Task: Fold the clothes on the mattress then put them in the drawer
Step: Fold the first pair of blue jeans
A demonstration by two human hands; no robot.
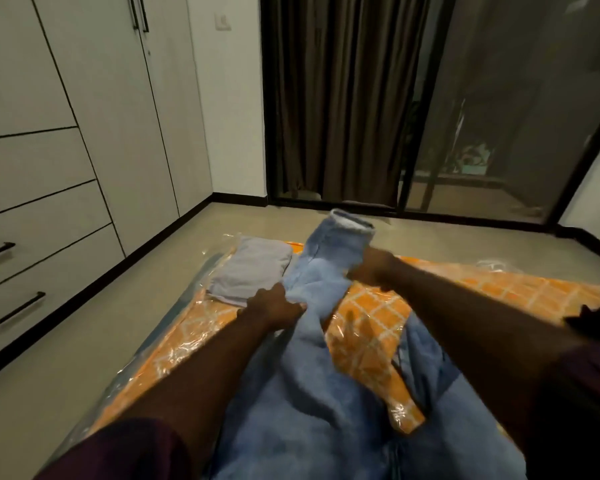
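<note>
Light blue jeans point(312, 386) lie lengthwise on the orange patterned mattress point(371, 320), which is wrapped in clear plastic. One leg stretches away to its cuff at the far edge; the other leg lies to the right. My left hand point(274, 306) rests on the left edge of the far leg, fingers pressed on the denim. On that leg's right edge my right hand point(371, 268) pinches the fabric. A folded grey garment point(250, 271) sits at the mattress's far left corner, just left of the jeans.
A white wardrobe with drawers point(32, 251) and black handles lines the left wall, all drawers closed. Beige floor point(94, 323) runs between it and the mattress. Dark curtains point(333, 98) and a glass sliding door point(499, 116) stand beyond.
</note>
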